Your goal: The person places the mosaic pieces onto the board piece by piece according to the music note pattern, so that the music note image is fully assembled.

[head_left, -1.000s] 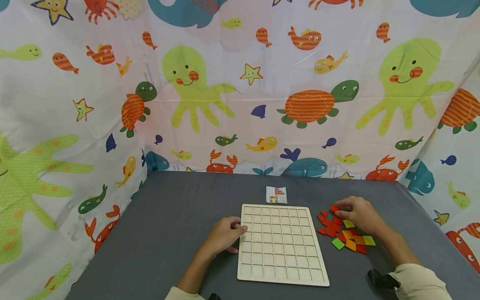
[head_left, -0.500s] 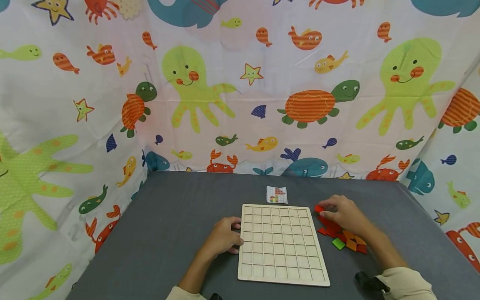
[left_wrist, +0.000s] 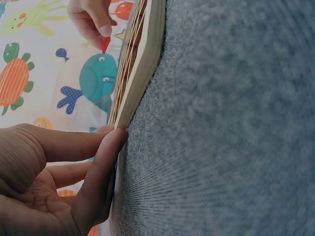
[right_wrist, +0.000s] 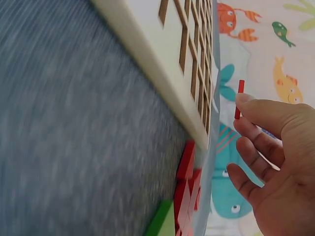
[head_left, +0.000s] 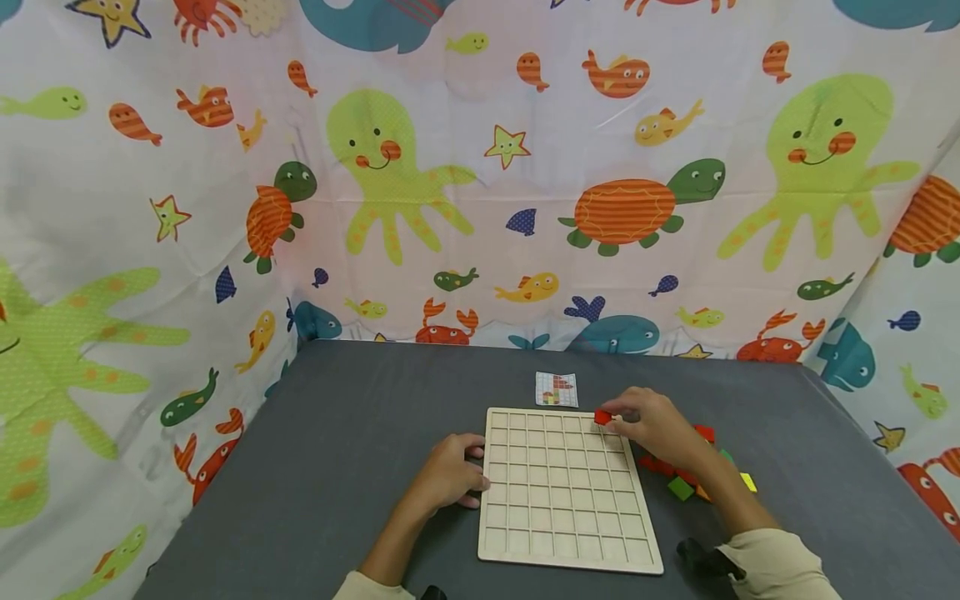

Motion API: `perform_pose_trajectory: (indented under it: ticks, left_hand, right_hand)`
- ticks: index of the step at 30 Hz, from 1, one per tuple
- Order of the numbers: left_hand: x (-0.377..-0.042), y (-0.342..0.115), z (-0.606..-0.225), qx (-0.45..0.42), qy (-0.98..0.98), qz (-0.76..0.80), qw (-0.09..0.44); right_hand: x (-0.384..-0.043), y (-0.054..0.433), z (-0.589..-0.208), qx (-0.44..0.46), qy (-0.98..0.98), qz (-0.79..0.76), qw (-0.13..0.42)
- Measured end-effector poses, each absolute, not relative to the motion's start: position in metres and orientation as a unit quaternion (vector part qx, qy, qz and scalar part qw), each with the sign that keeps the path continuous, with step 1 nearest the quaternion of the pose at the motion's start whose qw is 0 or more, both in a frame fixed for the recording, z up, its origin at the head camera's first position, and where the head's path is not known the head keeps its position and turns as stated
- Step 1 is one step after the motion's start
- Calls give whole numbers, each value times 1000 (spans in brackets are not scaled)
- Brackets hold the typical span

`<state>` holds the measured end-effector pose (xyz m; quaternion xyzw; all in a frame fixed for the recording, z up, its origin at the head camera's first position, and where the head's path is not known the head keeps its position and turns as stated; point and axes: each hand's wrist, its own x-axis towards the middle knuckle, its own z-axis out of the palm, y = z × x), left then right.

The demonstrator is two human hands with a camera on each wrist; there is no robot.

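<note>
A pale wooden grid board (head_left: 555,533) lies on the grey table, its cells bare. At the board's left edge, my left hand (head_left: 447,477) holds the rim; the left wrist view shows two fingertips (left_wrist: 118,137) meeting at the edge of the wood. My right hand (head_left: 660,427) pinches a thin red tile (head_left: 603,417) between thumb and fingers above the board's far right corner. Seen edge-on in the right wrist view, that red tile (right_wrist: 241,86) is held clear of the board.
Right of the board lies a pile of red, orange, yellow and green tiles (head_left: 681,488), partly hidden by my right forearm. A small printed pattern card (head_left: 557,389) lies beyond the board's far edge. A sea-animal curtain (head_left: 480,275) hangs behind the table.
My right hand has moved left from the tile pile to above the board's far right corner, taking a red tile with it. My left hand stays at the board's left edge.
</note>
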<state>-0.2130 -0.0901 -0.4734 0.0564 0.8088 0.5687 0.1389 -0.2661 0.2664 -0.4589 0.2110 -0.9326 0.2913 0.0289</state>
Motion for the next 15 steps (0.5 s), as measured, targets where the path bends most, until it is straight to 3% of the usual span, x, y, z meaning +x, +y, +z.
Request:
perform_pose_trajectory:
  ticks: [15]
  left_hand:
    - [-213,-90,-473,55,805,575,139]
  right_hand:
    - [-280,230,-463,227,-921,316,-8]
